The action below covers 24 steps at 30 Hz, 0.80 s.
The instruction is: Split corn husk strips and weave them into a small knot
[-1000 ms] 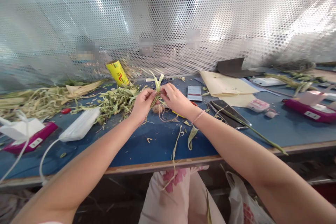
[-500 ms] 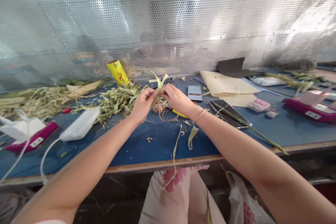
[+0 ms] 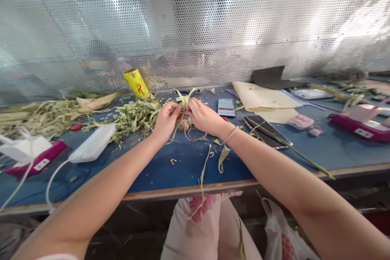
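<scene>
Over the middle of the blue table, my left hand (image 3: pixel 165 121) and my right hand (image 3: pixel 201 116) meet with pinched fingers around a small bundle of pale green husk strips (image 3: pixel 184 98). Its loose ends fan out above my fingertips, and a strip hangs below them. Both hands are closed on it; the exact grip is hidden by the fingers. Just beneath lies a small ball of brown twine (image 3: pixel 183 125) with loose strands. To the left of my left hand is a heap of knotted dry husk pieces (image 3: pixel 134 115).
A yellow tube (image 3: pixel 136 84) stands tilted behind the heap. At right lie a phone (image 3: pixel 268 132) with a long stem across it, brown paper (image 3: pixel 265 97) and a magenta power strip (image 3: pixel 359 127). Another power strip (image 3: pixel 36 158) and a white adapter (image 3: pixel 93 144) are at left. A perforated metal screen (image 3: pixel 195 28) closes the back.
The husk bundle has turned slightly between my fingers, its loose ends now sitting lower and more spread. My right hand has shifted slightly to the left; the table items stay put.
</scene>
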Motion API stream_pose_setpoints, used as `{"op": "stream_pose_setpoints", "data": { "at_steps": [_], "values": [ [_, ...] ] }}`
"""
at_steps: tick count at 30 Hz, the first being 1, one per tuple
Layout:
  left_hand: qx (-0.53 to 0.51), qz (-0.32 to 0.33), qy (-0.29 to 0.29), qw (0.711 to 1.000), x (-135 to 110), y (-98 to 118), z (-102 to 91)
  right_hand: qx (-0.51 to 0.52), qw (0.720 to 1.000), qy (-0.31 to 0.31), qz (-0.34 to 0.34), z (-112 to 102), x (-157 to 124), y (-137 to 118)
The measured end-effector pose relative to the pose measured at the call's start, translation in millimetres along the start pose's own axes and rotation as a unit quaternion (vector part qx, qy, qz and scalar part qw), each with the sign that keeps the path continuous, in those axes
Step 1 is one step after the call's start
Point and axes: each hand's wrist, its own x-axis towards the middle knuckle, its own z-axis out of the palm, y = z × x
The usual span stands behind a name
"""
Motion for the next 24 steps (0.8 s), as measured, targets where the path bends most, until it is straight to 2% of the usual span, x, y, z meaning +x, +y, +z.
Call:
{"op": "stream_pose_setpoints", "data": {
  "at_steps": [11, 14, 20, 24],
  "values": [
    [-0.006, 0.007, 0.023, 1.000, 2, -3, -2.8, 0.002, 1.000, -0.019, -0.016, -2, -1, -4],
    [0.011, 0.028, 0.031, 0.999, 3, -4, -3.8, 0.013, 1.000, -0.004, -0.013, -1, -2, -4],
    [0.100, 0.057, 0.007, 0.993, 0, 7, -3.1, 0.021, 0.998, 0.050, 0.018, -1, -1, -6],
    [0.113, 0.065, -0.004, 0.991, -2, 8, -0.9, -0.014, 0.999, 0.023, 0.025, -5, 1, -7]
  ]
}}
